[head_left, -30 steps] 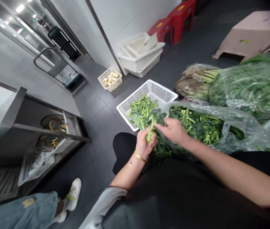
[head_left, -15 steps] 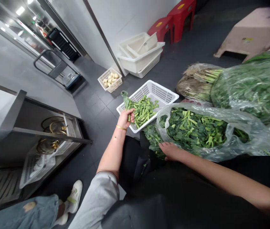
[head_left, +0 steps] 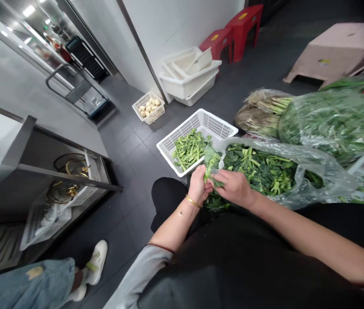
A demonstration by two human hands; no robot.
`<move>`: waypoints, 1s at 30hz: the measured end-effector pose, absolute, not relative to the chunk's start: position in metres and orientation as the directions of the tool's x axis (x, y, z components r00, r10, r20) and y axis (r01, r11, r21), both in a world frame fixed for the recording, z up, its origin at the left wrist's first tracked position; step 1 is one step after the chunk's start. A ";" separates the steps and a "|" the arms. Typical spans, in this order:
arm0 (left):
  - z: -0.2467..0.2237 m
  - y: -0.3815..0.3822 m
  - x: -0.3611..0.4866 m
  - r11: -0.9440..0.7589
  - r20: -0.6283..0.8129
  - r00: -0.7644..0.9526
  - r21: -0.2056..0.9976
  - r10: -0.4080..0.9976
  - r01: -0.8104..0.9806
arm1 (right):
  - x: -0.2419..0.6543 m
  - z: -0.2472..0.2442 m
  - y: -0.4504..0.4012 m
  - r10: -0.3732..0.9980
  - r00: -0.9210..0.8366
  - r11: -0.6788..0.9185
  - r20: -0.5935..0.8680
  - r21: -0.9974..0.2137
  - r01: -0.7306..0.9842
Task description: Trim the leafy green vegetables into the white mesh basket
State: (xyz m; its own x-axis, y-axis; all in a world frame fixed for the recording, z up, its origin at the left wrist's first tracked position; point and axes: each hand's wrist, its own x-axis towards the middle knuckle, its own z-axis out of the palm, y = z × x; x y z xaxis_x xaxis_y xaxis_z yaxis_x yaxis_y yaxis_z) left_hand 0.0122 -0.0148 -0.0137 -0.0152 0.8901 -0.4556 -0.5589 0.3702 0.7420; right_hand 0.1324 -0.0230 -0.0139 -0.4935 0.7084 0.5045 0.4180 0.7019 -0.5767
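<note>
A leafy green stalk (head_left: 212, 159) stands in my left hand (head_left: 197, 184), whose fingers are closed round its lower part. My right hand (head_left: 233, 186) meets it from the right, pinching a leaf (head_left: 217, 183) low on that stalk. Just beyond my hands is a white slotted basket (head_left: 218, 121) with a heap of trimmed green stems (head_left: 188, 148) in its near left part. To the right, a clear plastic bag (head_left: 317, 165) gapes over a mass of leafy greens (head_left: 265, 169). More dark leaves lie below my hands, partly hidden by them.
Bagged scallions (head_left: 262, 111) and a big bag of greens (head_left: 332, 120) lie on the right. A small basket of pale bulbs (head_left: 149, 107), stacked white bins (head_left: 190, 77), red stools (head_left: 244, 28) and a pink stool (head_left: 336, 51) stand beyond. At left are a metal shelf (head_left: 69, 178) and another person's shoe (head_left: 98, 262).
My left hand has moved right and nearer with the stalk, away from the basket. My right hand has risen from the loose leaves to meet it and now pinches a leaf.
</note>
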 end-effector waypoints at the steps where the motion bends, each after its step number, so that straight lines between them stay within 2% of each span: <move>1: -0.015 -0.014 0.013 0.397 -0.486 -0.002 0.716 0.874 -0.574 | 0.134 -0.014 -0.033 0.589 -0.593 0.799 0.550 -0.508 0.323; 2: -0.017 -0.013 0.013 0.415 -0.509 0.004 0.697 0.861 -0.585 | 0.135 -0.013 -0.040 0.495 -0.664 0.850 0.561 -0.472 0.235; 3: -0.017 -0.013 0.013 0.403 -0.512 -0.018 0.698 0.859 -0.592 | 0.136 -0.012 -0.043 0.469 -0.694 0.854 0.547 -0.482 0.198; 4: -0.018 -0.013 0.012 0.369 -0.493 -0.062 0.722 0.868 -0.585 | 0.137 -0.010 -0.041 0.527 -0.683 0.813 0.506 -0.534 0.232; 5: -0.018 -0.014 0.012 0.316 -0.448 -0.112 0.766 0.887 -0.560 | 0.138 -0.008 -0.035 0.648 -0.626 0.722 0.433 -0.612 0.324; 7: -0.019 -0.020 0.012 0.192 -0.311 -0.194 0.865 0.930 -0.463 | 0.139 -0.004 -0.015 0.871 -0.436 0.443 0.227 -0.747 0.495; 8: -0.020 -0.024 0.013 0.159 -0.257 -0.197 0.900 0.946 -0.407 | 0.139 -0.003 -0.005 0.916 -0.380 0.326 0.127 -0.788 0.523; 10: -0.021 -0.031 0.015 0.150 -0.218 -0.169 0.927 0.961 -0.344 | 0.138 -0.002 0.010 0.932 -0.360 0.231 0.035 -0.824 0.518; 11: -0.021 -0.033 0.016 0.151 -0.222 -0.167 0.922 0.961 -0.355 | 0.137 -0.002 0.011 0.936 -0.348 0.245 0.061 -0.823 0.513; 13: -0.019 -0.032 0.017 0.161 -0.258 -0.169 0.883 0.951 -0.441 | 0.137 -0.004 0.003 0.907 -0.362 0.381 0.215 -0.786 0.487; 15: -0.015 -0.027 0.014 0.208 -0.331 -0.139 0.815 0.933 -0.542 | 0.138 -0.005 -0.012 0.775 -0.501 0.592 0.385 -0.720 0.362; 16: -0.014 -0.024 0.012 0.243 -0.370 -0.115 0.783 0.922 -0.572 | 0.139 -0.005 -0.020 0.702 -0.576 0.651 0.420 -0.707 0.278; 17: -0.012 -0.022 0.009 0.269 -0.400 -0.102 0.763 0.911 -0.587 | 0.141 -0.006 -0.024 0.674 -0.613 0.650 0.411 -0.724 0.229; 19: -0.012 -0.020 0.005 0.263 -0.402 -0.130 0.777 0.906 -0.572 | 0.143 -0.005 -0.024 0.779 -0.556 0.506 0.289 -0.813 0.286; 22: -0.018 -0.025 0.006 0.138 -0.248 -0.229 0.901 0.941 -0.410 | 0.141 -0.002 -0.003 0.922 -0.382 0.245 0.056 -0.850 0.467; 24: -0.025 -0.029 0.011 0.100 -0.171 -0.220 0.948 0.960 -0.301 | 0.138 -0.002 0.009 0.932 -0.363 0.206 0.003 -0.828 0.522; 27: -0.032 -0.027 0.014 0.116 -0.199 -0.223 0.935 0.954 -0.336 | 0.133 -0.007 0.005 0.948 -0.299 0.256 0.105 -0.811 0.527; 30: -0.031 -0.021 0.012 0.144 -0.273 -0.274 0.900 0.922 -0.411 | 0.131 -0.016 -0.014 0.832 -0.423 0.521 0.359 -0.766 0.376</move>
State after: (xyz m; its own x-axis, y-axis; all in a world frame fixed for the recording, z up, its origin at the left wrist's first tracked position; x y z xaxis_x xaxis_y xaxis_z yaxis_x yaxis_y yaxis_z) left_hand 0.0116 -0.0212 -0.0311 -0.2744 0.9221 -0.2729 -0.4107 0.1442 0.9003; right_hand 0.1305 -0.0144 -0.0161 -0.4226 0.8322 0.3589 0.3764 0.5214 -0.7658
